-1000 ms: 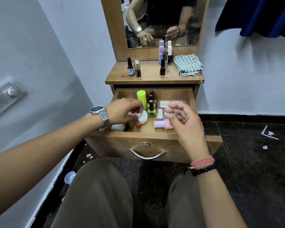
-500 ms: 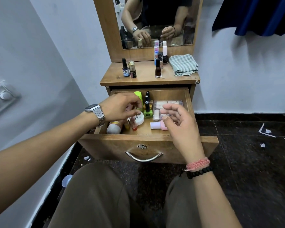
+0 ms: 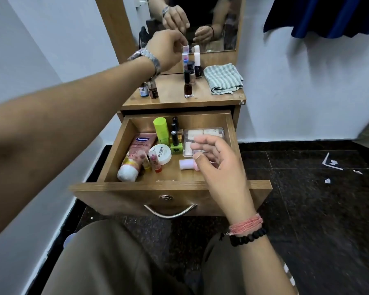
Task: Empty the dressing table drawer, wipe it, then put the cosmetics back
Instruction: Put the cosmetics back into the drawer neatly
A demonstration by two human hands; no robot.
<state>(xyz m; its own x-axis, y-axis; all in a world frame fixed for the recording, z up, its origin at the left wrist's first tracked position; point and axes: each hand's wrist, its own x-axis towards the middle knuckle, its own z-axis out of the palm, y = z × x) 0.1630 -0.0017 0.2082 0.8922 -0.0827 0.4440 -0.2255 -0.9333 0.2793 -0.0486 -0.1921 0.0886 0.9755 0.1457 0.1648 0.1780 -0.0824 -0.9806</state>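
Left hand (image 3: 168,47) fingertips pinching clear-capped tube (image 3: 185,55) on tabletop, right hand (image 3: 217,165) loosely curled — over open drawer (image 3: 170,188)

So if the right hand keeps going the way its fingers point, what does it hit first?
Most likely the clear palette: the right hand hovers with fingers curled over its near edge, pointing forward-left. The pink tube lies just below the thumb. How high the hand is above them is unclear.

Brown wood, bright cosmetics

In the wood-brown drawer (image 3: 230,133): a lime-green tube (image 3: 161,129), a pink Vaseline tube (image 3: 140,145) and a white nail polish remover jar (image 3: 162,154); at the counter's right edge lies a green-and-white checked cloth (image 3: 223,78); the floor (image 3: 307,209) is speckled black.
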